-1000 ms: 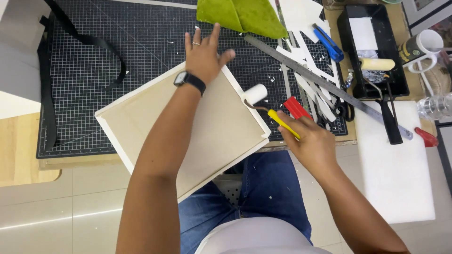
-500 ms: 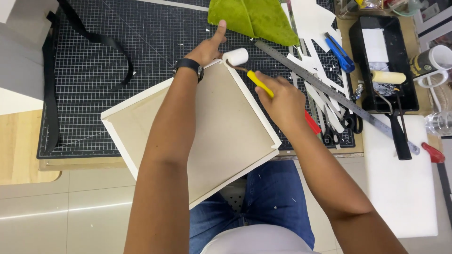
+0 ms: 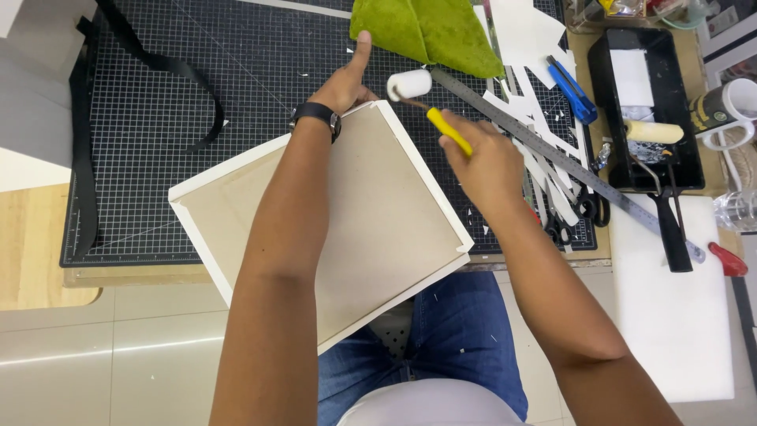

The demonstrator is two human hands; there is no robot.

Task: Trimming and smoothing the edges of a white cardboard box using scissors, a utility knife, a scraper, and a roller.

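A black gridded cutting mat (image 3: 236, 95) covers the desk, and a shallow white-rimmed cardboard tray (image 3: 378, 229) lies tilted across its near edge, jutting over the person's lap. The left hand (image 3: 347, 83) presses on the tray's far corner, thumb raised, fingers hidden. The right hand (image 3: 485, 162) is clenched around a yellow-handled mini paint roller (image 3: 422, 99), its white sleeve at that corner.

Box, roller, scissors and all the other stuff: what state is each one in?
Box: open side up, hanging over the table edge.
Small roller: held by the right hand, at the box's far corner.
Left hand: pressing that corner.
Green cloth: folded.
Scissors: lying flat.
Black tray: holding another roller.
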